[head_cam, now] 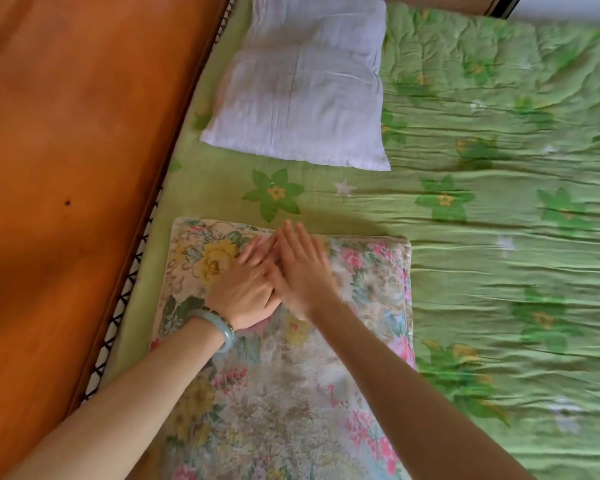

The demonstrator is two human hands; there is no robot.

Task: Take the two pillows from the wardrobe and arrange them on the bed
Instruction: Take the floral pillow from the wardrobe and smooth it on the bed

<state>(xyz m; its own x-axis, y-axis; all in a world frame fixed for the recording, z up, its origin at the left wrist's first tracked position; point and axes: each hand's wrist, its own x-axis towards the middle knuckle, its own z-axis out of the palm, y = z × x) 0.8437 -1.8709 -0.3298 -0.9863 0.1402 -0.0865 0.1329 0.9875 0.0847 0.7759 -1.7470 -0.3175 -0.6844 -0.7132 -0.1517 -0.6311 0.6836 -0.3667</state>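
In the head view, both pillows are out of the wardrobe and lie on the bed point(499, 244), so the step in hand looks like the last one: patting and smoothing the second pillow into place. The left hand point(245, 292), with a pale bracelet point(220, 329) at its wrist, and the right hand point(300, 271) lie side by side and touching, fingers straight and flat. Neither grips anything. They press on the far part of the floral pillow point(291, 393), though motion blur hides how the left fingertips sit. This pillow lies directly under the hands and forearms, flat on the green flowered quilt. Its long axis runs away from the person along the line of the fingers, and its short far edge is just past the fingertips. Beyond that edge, across a strip of bare quilt, the white pillow point(302, 88) lies flat in the same line. Its long axis runs much the same way, and its near edge slants a little. The wooden headboard point(66, 168) runs along the left hand's side, with both pillows close beside it. What is left seems slight: sweep the palms outward to flatten the cover, and perhaps square the white pillow so the two sit evenly.
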